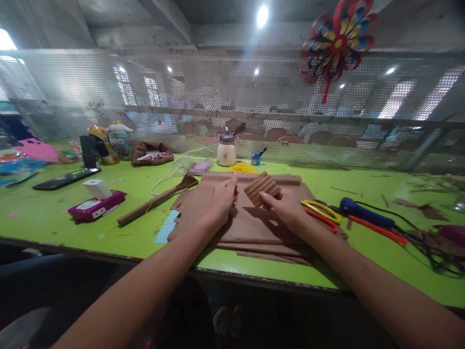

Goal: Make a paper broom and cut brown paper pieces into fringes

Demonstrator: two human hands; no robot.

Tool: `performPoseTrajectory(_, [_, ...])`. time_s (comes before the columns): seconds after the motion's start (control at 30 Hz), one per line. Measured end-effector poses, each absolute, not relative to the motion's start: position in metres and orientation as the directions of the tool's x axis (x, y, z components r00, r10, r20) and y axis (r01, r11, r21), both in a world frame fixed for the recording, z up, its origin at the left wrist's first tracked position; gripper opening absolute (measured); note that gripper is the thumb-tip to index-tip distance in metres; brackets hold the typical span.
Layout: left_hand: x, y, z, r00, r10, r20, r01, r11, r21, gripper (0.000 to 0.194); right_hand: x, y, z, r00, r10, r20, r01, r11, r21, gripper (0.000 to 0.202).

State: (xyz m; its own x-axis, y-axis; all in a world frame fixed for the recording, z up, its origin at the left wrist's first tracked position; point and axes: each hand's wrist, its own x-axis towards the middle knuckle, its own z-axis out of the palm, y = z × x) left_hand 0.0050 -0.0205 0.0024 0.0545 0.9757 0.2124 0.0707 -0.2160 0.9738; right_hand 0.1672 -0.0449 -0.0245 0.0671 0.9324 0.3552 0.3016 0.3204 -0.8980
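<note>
My right hand [285, 206] pinches a small striped brown piece of corrugated cardboard [262, 188], held tilted above a stack of brown paper sheets [254, 230]. Facing it on the left, my left hand [224, 201] is closed, thumb pressed against curled fingers; whatever lies in them is hidden. Both hands are over the paper, a short gap between them. Beneath the left edge of the stack a light blue paper [168, 227] sticks out. Beside my right wrist lie yellow-handled scissors [321, 212].
A rolled brown paper stick with a fringed end [156, 199] lies left of the stack. Further left are a purple box [95, 207] and a phone [67, 178]. A blue-handled tool [366, 213] with a black cord lies right. A cream bottle [226, 151] stands behind.
</note>
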Motion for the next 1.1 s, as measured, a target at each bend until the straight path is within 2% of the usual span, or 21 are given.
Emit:
performPoseTrajectory(0.03, [0.007, -0.023, 0.002, 0.139, 0.973, 0.184, 0.029, -0.189, 0.981, 0.045, 0.168, -0.046, -0.024, 0.049, 0.887, 0.459, 0.454, 0.389, -0.801, 0.023])
performPoseTrajectory(0.1, [0.01, -0.028, 0.001, 0.332, 0.934, 0.134, -0.032, -0.13, 0.991, 0.048, 0.167, -0.048, -0.023, -0.065, 0.775, 0.629, 0.701, 0.484, -0.525, 0.018])
performPoseTrajectory(0.2, [0.015, -0.035, -0.002, 0.525, 0.846, 0.09, -0.09, -0.05, 0.995, 0.051, 0.164, -0.053, -0.022, -0.273, 0.654, 0.706, 0.859, 0.496, -0.128, 0.014])
performPoseTrajectory(0.27, [0.016, -0.037, -0.003, 0.573, 0.813, 0.101, -0.145, -0.021, 0.989, 0.046, 0.16, -0.057, -0.022, -0.37, 0.617, 0.695, 0.868, 0.497, 0.021, 0.013])
performPoseTrajectory(0.33, [0.015, -0.035, -0.005, 0.584, 0.804, 0.114, -0.181, -0.009, 0.984, 0.037, 0.155, -0.061, -0.021, -0.417, 0.599, 0.684, 0.853, 0.517, 0.067, 0.012])
performPoseTrajectory(0.43, [0.012, -0.028, -0.008, 0.546, 0.827, 0.13, -0.174, -0.041, 0.984, 0.029, 0.153, -0.066, -0.017, -0.392, 0.613, 0.686, 0.836, 0.549, -0.012, 0.009])
performPoseTrajectory(0.53, [0.009, -0.023, -0.009, 0.52, 0.839, 0.159, -0.2, -0.062, 0.978, 0.029, 0.157, -0.068, -0.012, -0.35, 0.629, 0.694, 0.74, 0.64, -0.207, 0.009])
performPoseTrajectory(0.6, [0.008, -0.022, -0.008, 0.533, 0.83, 0.166, -0.228, -0.048, 0.973, 0.03, 0.163, -0.066, -0.008, -0.259, 0.652, 0.713, 0.655, 0.661, -0.366, 0.013])
performPoseTrajectory(0.7, [0.009, -0.024, -0.006, 0.542, 0.827, 0.147, -0.204, -0.04, 0.978, 0.034, 0.172, -0.057, -0.005, 0.021, 0.722, 0.691, 0.584, 0.553, -0.595, 0.012])
performPoseTrajectory(0.77, [0.009, -0.024, -0.005, 0.54, 0.83, 0.14, -0.177, -0.051, 0.983, 0.035, 0.175, -0.051, -0.006, 0.158, 0.794, 0.587, 0.482, 0.457, -0.747, 0.014])
performPoseTrajectory(0.83, [0.01, -0.025, -0.005, 0.535, 0.832, 0.147, -0.178, -0.059, 0.982, 0.034, 0.177, -0.046, -0.008, 0.186, 0.883, 0.431, 0.313, 0.363, -0.878, 0.022])
performPoseTrajectory(0.9, [0.009, -0.025, -0.004, 0.525, 0.834, 0.172, -0.205, -0.072, 0.976, 0.033, 0.176, -0.044, -0.009, 0.153, 0.918, 0.365, 0.196, 0.334, -0.922, 0.025])
performPoseTrajectory(1.0, [0.009, -0.025, -0.003, 0.516, 0.833, 0.201, -0.249, -0.078, 0.965, 0.031, 0.173, -0.047, -0.008, 0.117, 0.896, 0.428, 0.176, 0.405, -0.897, 0.024])
performPoseTrajectory(1.1, [0.009, -0.024, -0.002, 0.503, 0.842, 0.197, -0.269, -0.064, 0.961, 0.03, 0.17, -0.051, -0.006, 0.1, 0.931, 0.35, 0.138, 0.335, -0.932, 0.029])
